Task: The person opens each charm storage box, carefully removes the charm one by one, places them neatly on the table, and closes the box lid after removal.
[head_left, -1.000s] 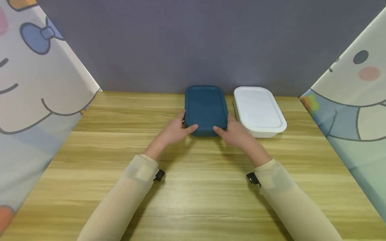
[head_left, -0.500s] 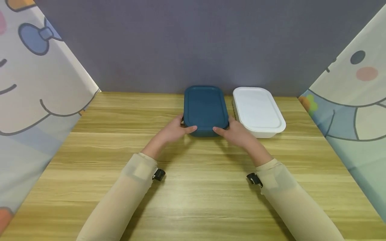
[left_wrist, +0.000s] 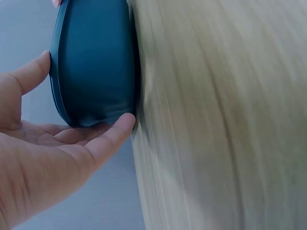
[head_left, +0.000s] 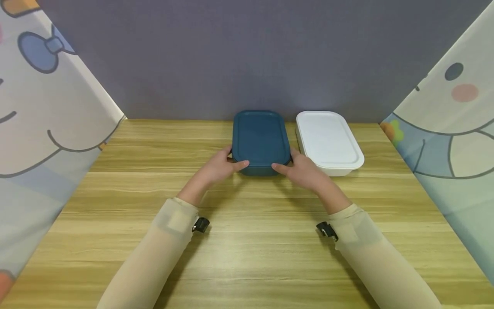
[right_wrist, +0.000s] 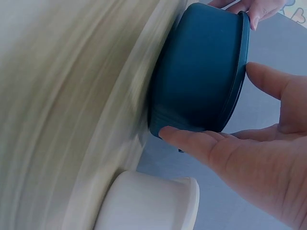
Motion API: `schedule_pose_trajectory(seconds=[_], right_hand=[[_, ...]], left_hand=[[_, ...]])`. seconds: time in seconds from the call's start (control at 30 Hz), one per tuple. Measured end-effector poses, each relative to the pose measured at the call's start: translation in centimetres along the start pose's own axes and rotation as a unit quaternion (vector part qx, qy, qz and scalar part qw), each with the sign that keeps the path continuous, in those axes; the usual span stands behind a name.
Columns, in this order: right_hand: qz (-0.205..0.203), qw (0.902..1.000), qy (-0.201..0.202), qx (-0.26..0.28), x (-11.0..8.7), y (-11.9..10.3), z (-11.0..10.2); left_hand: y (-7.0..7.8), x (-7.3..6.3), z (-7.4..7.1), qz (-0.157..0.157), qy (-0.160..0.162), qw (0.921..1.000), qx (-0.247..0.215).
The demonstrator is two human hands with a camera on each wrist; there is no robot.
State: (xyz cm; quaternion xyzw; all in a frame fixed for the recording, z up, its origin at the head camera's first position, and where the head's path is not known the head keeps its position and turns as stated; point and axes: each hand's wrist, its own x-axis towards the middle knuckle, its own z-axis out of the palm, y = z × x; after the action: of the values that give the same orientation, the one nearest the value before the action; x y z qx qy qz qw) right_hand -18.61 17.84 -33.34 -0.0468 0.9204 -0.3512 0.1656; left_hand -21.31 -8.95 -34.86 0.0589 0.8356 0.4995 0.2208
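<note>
A dark blue lidded food container (head_left: 260, 137) sits on the wooden table against the grey back panel. From its left front corner my left hand (head_left: 221, 166) holds it, thumb on the lid's front edge and fingers along the side. My right hand (head_left: 302, 170) grips the opposite corner the same way. In the left wrist view the little finger (left_wrist: 125, 122) reaches down to the container's base, close to the tabletop. The right wrist view shows the right thumb (right_wrist: 261, 76) against the lid rim, fingers along the side wall.
A white lidded container (head_left: 329, 139) stands just right of the blue one, close to my right hand. The grey panel (head_left: 247, 60) rises behind both. Cartoon-printed cloth walls (head_left: 455, 128) border the table (head_left: 254, 249) on either side.
The head view has shifted slightly, so the whole scene sits a little further left. Both hands keep their hold on the blue container, which shows no clear movement on the table.
</note>
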Motion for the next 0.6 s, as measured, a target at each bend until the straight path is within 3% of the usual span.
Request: schedule_pose_trajectory(seconds=[0.3,0.6], right_hand=[[0.011,0.9997,0.001,-0.022,-0.3,-0.5,-0.4],[0.031,0.9984,0.01,-0.045,-0.7,-1.4,-0.8]], left_hand=[[0.0,-0.1,0.0,0.009,0.003,1.0,0.003],[1.0,-0.8,-0.3,-0.017,0.028,0.9988,0.035]])
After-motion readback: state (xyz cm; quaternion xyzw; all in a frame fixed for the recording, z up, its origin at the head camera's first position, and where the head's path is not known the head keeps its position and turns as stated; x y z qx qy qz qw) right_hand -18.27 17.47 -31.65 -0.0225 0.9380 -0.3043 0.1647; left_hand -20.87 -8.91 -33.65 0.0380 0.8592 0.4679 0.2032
